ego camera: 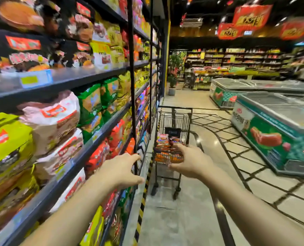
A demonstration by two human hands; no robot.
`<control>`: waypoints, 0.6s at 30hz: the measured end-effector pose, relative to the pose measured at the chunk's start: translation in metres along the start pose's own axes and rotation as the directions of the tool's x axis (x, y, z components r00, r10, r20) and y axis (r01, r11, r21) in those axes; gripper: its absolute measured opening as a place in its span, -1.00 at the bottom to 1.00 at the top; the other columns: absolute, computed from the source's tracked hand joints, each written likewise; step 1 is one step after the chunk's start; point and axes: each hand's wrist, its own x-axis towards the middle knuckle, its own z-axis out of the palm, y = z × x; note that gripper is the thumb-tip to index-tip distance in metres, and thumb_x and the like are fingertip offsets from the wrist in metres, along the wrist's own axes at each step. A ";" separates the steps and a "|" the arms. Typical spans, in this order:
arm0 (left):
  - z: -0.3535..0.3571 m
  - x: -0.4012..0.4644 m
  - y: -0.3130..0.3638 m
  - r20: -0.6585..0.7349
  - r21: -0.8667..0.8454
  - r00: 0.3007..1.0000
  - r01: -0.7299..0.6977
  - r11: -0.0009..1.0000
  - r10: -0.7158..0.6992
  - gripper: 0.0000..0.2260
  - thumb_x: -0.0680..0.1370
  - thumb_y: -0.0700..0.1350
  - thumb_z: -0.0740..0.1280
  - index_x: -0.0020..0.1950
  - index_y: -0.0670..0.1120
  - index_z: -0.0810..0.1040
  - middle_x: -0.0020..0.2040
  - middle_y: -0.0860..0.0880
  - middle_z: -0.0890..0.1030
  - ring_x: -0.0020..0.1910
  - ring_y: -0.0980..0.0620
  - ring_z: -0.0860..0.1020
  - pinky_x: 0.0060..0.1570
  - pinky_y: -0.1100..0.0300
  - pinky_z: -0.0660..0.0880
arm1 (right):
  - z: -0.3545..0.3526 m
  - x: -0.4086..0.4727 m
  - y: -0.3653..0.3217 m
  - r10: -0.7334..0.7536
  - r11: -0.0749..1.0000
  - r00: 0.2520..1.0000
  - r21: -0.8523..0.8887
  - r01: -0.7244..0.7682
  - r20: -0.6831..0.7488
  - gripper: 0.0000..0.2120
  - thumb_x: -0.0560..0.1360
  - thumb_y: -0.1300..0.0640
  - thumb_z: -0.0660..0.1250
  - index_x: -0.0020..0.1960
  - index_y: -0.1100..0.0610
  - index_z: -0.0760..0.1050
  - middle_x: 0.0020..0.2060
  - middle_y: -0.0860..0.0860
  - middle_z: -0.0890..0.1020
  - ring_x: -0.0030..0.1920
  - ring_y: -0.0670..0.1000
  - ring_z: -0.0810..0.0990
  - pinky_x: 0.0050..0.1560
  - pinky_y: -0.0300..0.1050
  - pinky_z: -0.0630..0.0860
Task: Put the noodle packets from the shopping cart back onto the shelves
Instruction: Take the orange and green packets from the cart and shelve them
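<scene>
A small black wire shopping cart (174,119) stands in the aisle ahead, close to the shelves. Orange and red noodle packets (162,146) are stacked in its basket. Both my arms stretch forward toward it. My left hand (122,170) is open with spread fingers, in front of the shelf's black upright and holding nothing. My right hand (190,161) is open too, fingers loosely bent, overlapping the cart's near side in the view; whether it touches the packets I cannot tell. Tall shelves (87,75) on my left are packed with noodle packets in many colours.
Green chest freezers (275,128) line the right side of the aisle. A yellow-black hazard strip (143,201) runs along the shelf base. More shelves and a potted plant (172,82) stand at the far end. Bare tiled floor lies between cart and freezers.
</scene>
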 end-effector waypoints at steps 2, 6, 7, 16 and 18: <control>0.002 0.033 0.004 0.002 -0.009 1.000 -0.024 1.000 0.024 -0.28 0.44 0.39 0.33 0.55 0.24 0.21 0.46 0.08 0.40 0.43 -0.03 0.43 0.29 -0.05 0.47 | 0.002 0.024 0.016 0.035 0.999 0.999 0.007 -0.035 0.002 -0.12 0.36 -0.43 0.37 0.58 -0.25 0.14 0.46 0.03 0.42 0.40 0.13 0.46 0.28 0.13 0.55; 0.006 0.102 0.016 0.003 -0.017 0.998 -0.064 0.998 0.064 -0.28 0.45 0.40 0.32 0.55 0.22 0.22 0.50 0.10 0.37 0.47 -0.01 0.40 0.32 -0.08 0.46 | 0.002 0.074 0.048 0.059 0.998 0.998 0.031 -0.059 -0.019 -0.14 0.37 -0.37 0.42 0.58 -0.22 0.18 0.39 0.02 0.46 0.36 0.09 0.47 0.28 0.10 0.55; 0.007 0.121 0.020 0.006 -0.015 0.997 -0.073 0.997 0.073 -0.28 0.44 0.40 0.32 0.55 0.22 0.22 0.51 0.11 0.37 0.46 0.00 0.41 0.31 -0.08 0.47 | 0.001 0.089 0.057 0.066 0.997 0.998 0.037 -0.065 -0.018 -0.14 0.37 -0.36 0.42 0.58 -0.22 0.19 0.37 0.02 0.48 0.35 0.09 0.48 0.26 0.08 0.55; -0.009 0.304 0.066 0.005 -0.072 0.994 -0.113 0.991 0.114 -0.34 0.43 0.39 0.30 0.49 0.27 0.29 0.45 0.12 0.43 0.42 0.02 0.45 0.25 -0.02 0.50 | -0.037 0.238 0.149 0.066 0.982 0.998 0.179 -0.062 -0.014 -0.19 0.47 -0.20 0.47 0.61 -0.15 0.18 0.39 0.01 0.51 0.23 -0.03 0.54 -0.11 -0.25 0.45; -0.010 0.343 0.077 0.010 -0.058 0.994 -0.106 0.993 0.107 -0.34 0.43 0.39 0.29 0.50 0.28 0.27 0.46 0.11 0.41 0.42 0.01 0.44 0.24 -0.05 0.51 | -0.040 0.271 0.169 0.065 0.982 0.998 0.178 -0.064 -0.003 -0.20 0.47 -0.19 0.48 0.60 -0.16 0.19 0.41 -0.01 0.50 0.26 -0.03 0.53 0.01 -0.19 0.51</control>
